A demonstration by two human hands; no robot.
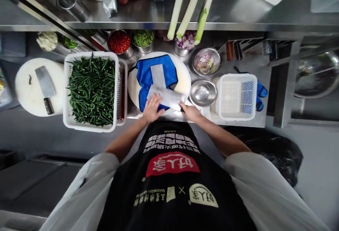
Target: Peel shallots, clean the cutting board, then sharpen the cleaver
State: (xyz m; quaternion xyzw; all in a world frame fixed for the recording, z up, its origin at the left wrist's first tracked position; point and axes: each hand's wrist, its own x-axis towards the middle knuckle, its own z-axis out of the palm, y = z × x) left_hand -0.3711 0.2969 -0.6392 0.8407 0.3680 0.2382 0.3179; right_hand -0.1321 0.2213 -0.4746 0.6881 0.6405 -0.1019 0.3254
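A cleaver (169, 97) with a wide pale blade lies across a round white cutting board (182, 72), its handle toward the right. My right hand (191, 112) is closed around that handle. At the blade's left end, my left hand (153, 108) rests with its fingers laid on the metal and the thumb apart. Beneath and beyond the blade is a flat grey rectangular slab (158, 75), which looks like a whetstone; the cleaver hides its near end. Slab and blade are over a rumpled blue cloth (169, 65) with black edging, spread on the board.
Left stands a white basket of green chillies (91, 91); beyond it, another cleaver (45, 82) lies on a second board (25, 93). Right are an empty metal bowl (203, 94) and a white plastic basket (237, 116). Leeks (189, 6) overhang the shelf above filled metal pots.
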